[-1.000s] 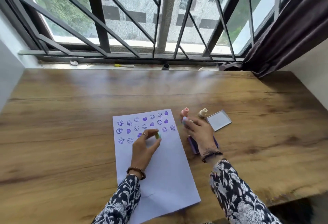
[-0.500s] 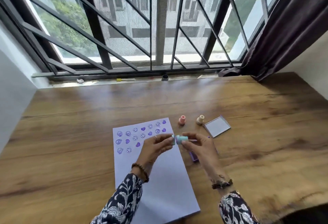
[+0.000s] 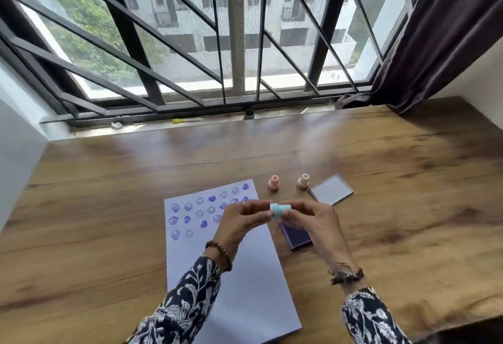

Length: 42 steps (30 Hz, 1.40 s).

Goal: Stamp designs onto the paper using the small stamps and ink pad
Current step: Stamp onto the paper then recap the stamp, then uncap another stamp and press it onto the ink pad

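A white sheet of paper (image 3: 245,283) lies on the wooden table (image 3: 109,207), its top part covered with several purple smiley, swirl and heart prints. A small light-blue stamp (image 3: 278,209) is held sideways in the air above the paper's right edge, pinched between my left hand (image 3: 239,221) and my right hand (image 3: 313,221). The open purple ink pad (image 3: 295,236) sits on the table just under my right hand, partly hidden by it. A pink stamp (image 3: 273,183) and a cream stamp (image 3: 303,181) stand upright beyond the paper.
The ink pad's clear lid (image 3: 330,189) lies right of the cream stamp. Behind the table is a barred window; its sill (image 3: 190,123) holds a yellow-capped pen (image 3: 187,120) and a small dark cap (image 3: 249,114). A dark curtain (image 3: 441,30) hangs at the right.
My left hand lifted off the paper and my right hand left the ink pad; both met at the blue stamp. The view tilted up a little.
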### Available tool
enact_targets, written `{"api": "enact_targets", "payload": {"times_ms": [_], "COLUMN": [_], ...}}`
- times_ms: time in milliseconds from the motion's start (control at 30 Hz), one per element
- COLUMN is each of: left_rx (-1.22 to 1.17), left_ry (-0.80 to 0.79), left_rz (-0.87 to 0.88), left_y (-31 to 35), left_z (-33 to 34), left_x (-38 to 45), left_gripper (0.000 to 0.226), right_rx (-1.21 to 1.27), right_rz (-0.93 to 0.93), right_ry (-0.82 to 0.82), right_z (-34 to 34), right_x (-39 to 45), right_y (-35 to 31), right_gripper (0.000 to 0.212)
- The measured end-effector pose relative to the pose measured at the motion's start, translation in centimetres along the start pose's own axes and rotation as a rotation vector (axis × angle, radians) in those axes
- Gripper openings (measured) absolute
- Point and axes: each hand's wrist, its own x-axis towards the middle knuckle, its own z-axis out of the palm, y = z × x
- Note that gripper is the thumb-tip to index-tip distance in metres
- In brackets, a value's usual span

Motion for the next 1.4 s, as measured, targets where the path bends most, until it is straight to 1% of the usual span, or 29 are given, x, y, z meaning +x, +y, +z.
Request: {"api": "enact_targets", "payload": {"times_ms": [67,133,167,200,267,300,367,400,433,500,600,700,733,800,833,867,900,967,1000,1067,1100,1133,1200,1233,1300,1400], "left_rx": [0.082,0.174,0.242,0.336,0.597,0.754,1.032,1.126,1.187,1.231,1.207,1.18,1.161,1.107,1.079,1.053,1.025,0.94,0.878,0.683,0.553,0.415,0.159,0.058,-0.058,-0.057], "left_ry": [-0.009,-0.02,-0.02,-0.012,0.058,0.113,0.194,0.212,0.221,0.229,0.247,0.273,0.281,0.295,0.3,0.305,0.307,0.309,0.312,0.334,0.34,0.328,0.248,0.202,0.142,0.11], "left_rz": [0.05,0.09,0.111,0.141,0.218,0.253,0.31,0.345,0.378,0.401,0.38,0.382,0.382,0.375,0.371,0.367,0.366,0.363,0.351,0.299,0.255,0.198,0.094,0.068,0.05,0.045], "left_y": [-0.1,-0.4,-0.6,-0.9,-1.8,-2.2,-2.9,-3.2,-3.6,-4.1,-4.6,-4.7,-4.6,-4.4,-4.3,-4.2,-4.1,-4.0,-3.8,-3.3,-3.0,-2.6,-1.6,-1.1,-0.4,0.3], "left_z": [0.4,0.8,1.0,1.3,1.8,2.0,2.4,2.5,2.5,2.2,1.5,1.4,1.5,1.5,1.5,1.5,1.6,1.9,2.2,2.7,3.0,3.3,3.8,4.1,4.4,4.8], "left_x": [0.4,0.9,1.3,1.6,2.5,3.0,3.8,4.2,4.4,4.6,4.8,4.9,4.9,4.8,4.8,4.7,4.6,4.2,3.9,3.6,3.5,3.4,3.1,2.9,2.5,1.7], "left_gripper": [0.018,0.019,0.019,0.018,0.016,0.019,0.03,0.035,0.037,0.039,0.038,0.032,0.029,0.024,0.022,0.021,0.019,0.016,0.015,0.013,0.014,0.016,0.022,0.025,0.029,0.027], "right_rx": [0.049,0.016,-0.061,-0.194,-0.517,-0.637,-0.766,-0.806,-0.847,-0.942,-1.025,-1.003,-0.981,-0.947,-0.946,-0.954,-0.966,-0.974,-0.976,-0.923,-0.807,-0.611,-0.153,-0.011,0.113,0.193], "right_rz": [0.051,0.079,0.082,0.066,-0.023,-0.079,-0.161,-0.19,-0.217,-0.255,-0.261,-0.294,-0.328,-0.404,-0.403,-0.365,-0.306,-0.195,-0.176,-0.193,-0.19,-0.155,-0.044,-0.011,0.006,0.013], "right_ry": [0.005,0.021,0.028,0.036,0.058,0.075,0.11,0.123,0.128,0.121,0.094,0.094,0.127,0.265,0.327,0.35,0.332,0.215,0.168,0.173,0.211,0.241,0.203,0.156,0.082,0.042], "right_z": [-0.3,-0.6,-0.7,-0.8,-0.9,-0.8,-0.5,-0.3,-0.2,-0.1,0.2,0.2,0.1,-0.6,-1.0,-1.5,-2.0,-2.5,-2.6,-2.8,-3.1,-3.3,-3.5,-3.5,-3.3,-2.9], "right_x": [0.6,1.3,1.8,2.4,3.8,4.5,6.0,6.7,7.4,8.6,9.6,9.7,9.5,9.0,8.9,8.9,8.9,9.1,9.0,8.8,8.6,8.3,7.2,6.4,4.9,3.2], "right_y": [0.4,0.7,0.9,1.1,1.2,1.1,0.7,0.5,0.5,0.9,1.7,2.0,1.9,1.7,1.6,1.6,1.6,1.8,1.9,2.0,1.9,1.8,1.3,1.2,1.2,1.2], "right_gripper": [0.012,0.009,0.008,0.006,0.012,0.015,0.022,0.025,0.029,0.033,0.035,0.033,0.031,0.024,0.022,0.022,0.024,0.024,0.023,0.019,0.016,0.014,0.011,0.01,0.013,0.014]}}
